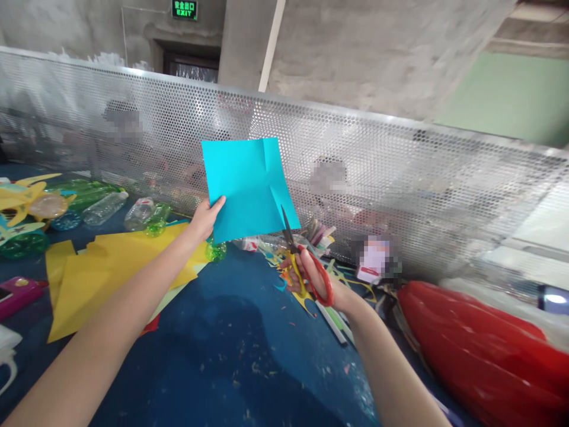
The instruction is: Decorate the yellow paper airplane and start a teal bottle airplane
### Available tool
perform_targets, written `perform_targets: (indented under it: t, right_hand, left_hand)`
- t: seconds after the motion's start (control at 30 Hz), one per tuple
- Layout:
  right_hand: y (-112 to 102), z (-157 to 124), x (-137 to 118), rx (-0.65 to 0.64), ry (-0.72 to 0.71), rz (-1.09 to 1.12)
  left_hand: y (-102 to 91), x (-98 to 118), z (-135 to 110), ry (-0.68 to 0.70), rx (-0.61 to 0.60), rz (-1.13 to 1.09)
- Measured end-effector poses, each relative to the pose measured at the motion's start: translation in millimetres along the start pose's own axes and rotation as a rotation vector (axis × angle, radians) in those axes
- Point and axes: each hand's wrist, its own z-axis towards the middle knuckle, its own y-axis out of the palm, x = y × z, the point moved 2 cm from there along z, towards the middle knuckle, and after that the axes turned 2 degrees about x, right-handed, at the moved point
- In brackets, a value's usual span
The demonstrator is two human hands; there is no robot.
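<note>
My left hand (208,218) pinches the left edge of a bright blue sheet of paper (244,184), thumb on its near face. The sheet is held up above the table and shows creases toward its right side. In my right hand (311,276) is a pair of scissors (288,237) with red and yellow handles and dark blades. The blades point up and lie at the sheet's lower right corner; whether they touch the paper I cannot tell. Yellow paper sheets (124,267) lie under my left forearm.
A perforated metal panel (178,136) runs along the back of the blue table (213,356). Plastic bottles (104,207) lie at the left, near a magenta device (20,296). Paper scraps (342,279) gather beyond my right hand. A red plastic bag (480,338) bulges at the right.
</note>
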Motion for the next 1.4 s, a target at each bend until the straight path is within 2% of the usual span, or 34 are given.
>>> perform_targets:
  t: [0.6, 1.2, 1.4]
  right_hand:
    - [-1.4, 2.4, 4.1, -0.009, -0.012, 0.018]
    - [-1.2, 0.4, 2.4, -0.017, -0.029, 0.0]
    - [-2.4, 1.6, 4.3, -0.021, -0.033, 0.01]
  left_hand:
    - [1.0, 3.1, -1.2, 0.0, -0.016, -0.008]
    - [3.4, 6.5, -3.6, -0.007, 0.027, 0.005]
    - [1.7, 3.5, -1.3, 0.015, -0.013, -0.018]
